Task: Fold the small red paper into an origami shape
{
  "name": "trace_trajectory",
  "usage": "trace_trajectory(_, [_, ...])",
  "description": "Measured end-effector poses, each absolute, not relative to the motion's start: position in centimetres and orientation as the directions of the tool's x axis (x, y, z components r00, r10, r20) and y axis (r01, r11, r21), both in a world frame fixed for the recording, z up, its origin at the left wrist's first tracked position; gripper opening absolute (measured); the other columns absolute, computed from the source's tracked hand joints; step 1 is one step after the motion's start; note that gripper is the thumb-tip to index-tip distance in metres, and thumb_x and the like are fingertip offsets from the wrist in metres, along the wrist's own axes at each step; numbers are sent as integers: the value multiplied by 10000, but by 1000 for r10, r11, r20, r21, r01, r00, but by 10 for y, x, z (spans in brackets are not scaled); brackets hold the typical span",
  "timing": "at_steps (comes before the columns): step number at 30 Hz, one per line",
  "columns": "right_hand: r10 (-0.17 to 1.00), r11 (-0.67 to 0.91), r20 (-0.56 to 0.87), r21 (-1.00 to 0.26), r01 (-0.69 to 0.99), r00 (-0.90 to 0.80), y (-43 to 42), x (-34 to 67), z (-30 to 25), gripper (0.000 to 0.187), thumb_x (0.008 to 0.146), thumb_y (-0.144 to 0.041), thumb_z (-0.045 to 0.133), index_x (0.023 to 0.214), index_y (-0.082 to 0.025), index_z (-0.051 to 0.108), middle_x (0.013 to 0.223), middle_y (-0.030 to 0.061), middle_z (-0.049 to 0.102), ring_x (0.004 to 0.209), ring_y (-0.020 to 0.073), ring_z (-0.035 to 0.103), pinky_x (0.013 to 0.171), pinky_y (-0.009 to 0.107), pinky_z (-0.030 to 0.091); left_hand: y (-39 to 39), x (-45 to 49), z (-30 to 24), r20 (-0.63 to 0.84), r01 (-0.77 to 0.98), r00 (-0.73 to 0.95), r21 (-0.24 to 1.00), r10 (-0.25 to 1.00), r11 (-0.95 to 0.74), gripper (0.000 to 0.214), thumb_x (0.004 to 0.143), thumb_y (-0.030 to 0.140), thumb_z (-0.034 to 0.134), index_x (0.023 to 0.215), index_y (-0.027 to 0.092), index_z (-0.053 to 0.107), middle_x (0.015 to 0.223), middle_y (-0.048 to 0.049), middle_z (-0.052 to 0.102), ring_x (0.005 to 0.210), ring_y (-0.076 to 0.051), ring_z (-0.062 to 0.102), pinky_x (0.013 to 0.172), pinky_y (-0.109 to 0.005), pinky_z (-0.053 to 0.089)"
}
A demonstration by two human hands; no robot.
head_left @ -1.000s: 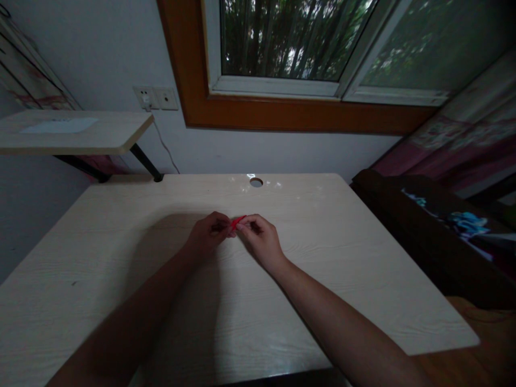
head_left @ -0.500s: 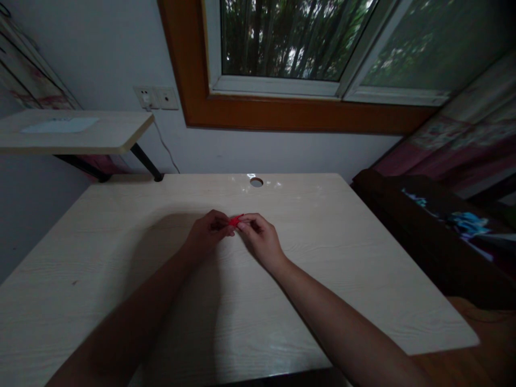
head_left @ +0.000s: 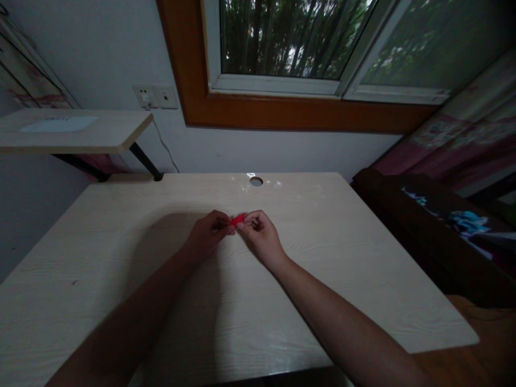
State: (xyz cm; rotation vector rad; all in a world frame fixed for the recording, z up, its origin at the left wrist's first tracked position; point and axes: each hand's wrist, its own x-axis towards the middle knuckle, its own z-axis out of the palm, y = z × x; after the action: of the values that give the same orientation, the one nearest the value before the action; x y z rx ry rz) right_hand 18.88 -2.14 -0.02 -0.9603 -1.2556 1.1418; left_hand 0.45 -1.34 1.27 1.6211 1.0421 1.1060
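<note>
1. piece of red material (head_left: 237,220) sits between your left hand (head_left: 212,231) and right hand (head_left: 262,231), over the middle of the desk (head_left: 342,258), toward its far side. whether it touches the surface, you cannot tell; its folds are too small to read.
2. your left hand pinches the piece's left end. let that grip be the anchor: firm but not crushing, since something this small would likely crumple or slip.
3. your right hand pinches the other end. make fine adjustments there, with the fingertips rather than the wrist, in small moves.
4. your fingers cover much of the piece, so curl the spare ones back to see what you are shaping.
5. your forearms (head_left: 322,306) reach well out; resting both wrists would probably steady the pinch.
6. light is dim and a broad shadow (head_left: 173,269) lies on your left, so tilting the piece toward the window (head_left: 282,43) may show its edges.
7. mind the round hole (head_left: 256,181) beyond your hands; work on this side of it, in case of a drop.
</note>
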Motion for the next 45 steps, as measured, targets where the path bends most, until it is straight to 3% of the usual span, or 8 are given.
trace_trajectory(8, [988, 155, 156, -961, -230, 17, -21, 183, 5, 281, 725, -306, 792, 790, -225, 531, 723, -48, 600, 639, 120, 546, 612, 250, 415, -13, 4, 11, 229, 183, 259, 942, 938, -281, 262, 831, 358, 726, 954, 186, 572, 847, -27, 735, 753, -174, 746, 749, -319, 590])
trace_trajectory(14, [990, 141, 139, -958, -251, 25, -21, 184, 6, 298, 715, -308, 793, 784, -229, 514, 724, -49, 595, 632, 120, 540, 613, 255, 418, -10, 5, 6, 196, 111, 242, 967, 950, -228, 312, 789, 333, 764, 974, 184, 562, 832, -17, 705, 712, -164, 734, 697, -293, 587])
trace_trajectory(27, [990, 144, 136, -962, -231, 49, -19, 184, 2, 294, 723, -327, 782, 796, -232, 513, 746, -44, 597, 649, 123, 535, 637, 258, 436, -6, 4, 0, 233, 0, 294, 970, 927, -244, 503, 743, 267, 822, 1171, 215, 564, 879, -1, 654, 799, -134, 666, 768, -275, 551])
trace_trajectory(45, [985, 169, 162, -958, -232, 52, -19, 183, 1, 279, 732, -308, 780, 799, -233, 519, 718, -53, 578, 619, 115, 525, 585, 242, 408, -6, 4, 4, 195, -61, 302, 981, 933, -185, 419, 778, 271, 788, 1120, 187, 562, 767, 17, 665, 719, -149, 723, 737, -288, 582])
